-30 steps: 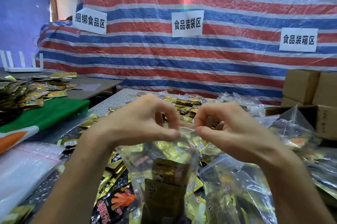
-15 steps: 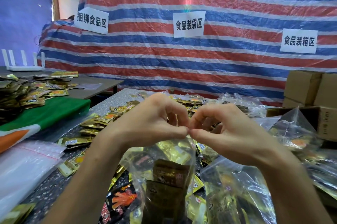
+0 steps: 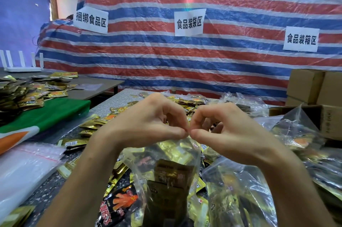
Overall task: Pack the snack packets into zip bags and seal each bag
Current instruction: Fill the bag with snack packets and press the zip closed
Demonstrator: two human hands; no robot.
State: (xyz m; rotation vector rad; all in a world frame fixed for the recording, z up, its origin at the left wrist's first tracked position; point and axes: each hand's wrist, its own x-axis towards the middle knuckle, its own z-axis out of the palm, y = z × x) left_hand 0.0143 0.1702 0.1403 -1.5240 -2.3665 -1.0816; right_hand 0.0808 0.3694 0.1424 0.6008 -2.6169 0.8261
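A clear zip bag (image 3: 166, 167) hangs upright in front of me, holding dark gold snack packets (image 3: 172, 180). My left hand (image 3: 146, 123) and my right hand (image 3: 229, 130) both pinch its top edge between thumb and forefinger. The two thumb tips touch at the middle of the strip. Loose gold and black snack packets (image 3: 118, 199) lie scattered on the speckled table (image 3: 111, 102) under and behind the bag.
Filled clear bags (image 3: 236, 189) pile up at the right. A stack of empty zip bags (image 3: 24, 167) lies at the left, by a green cloth (image 3: 48, 114). Cardboard boxes (image 3: 314, 88) stand at the far right. A striped tarp with paper signs hangs behind.
My two hands have slid together along the bag's top edge; a gap between the thumbs a second ago is closed and the tips now meet.
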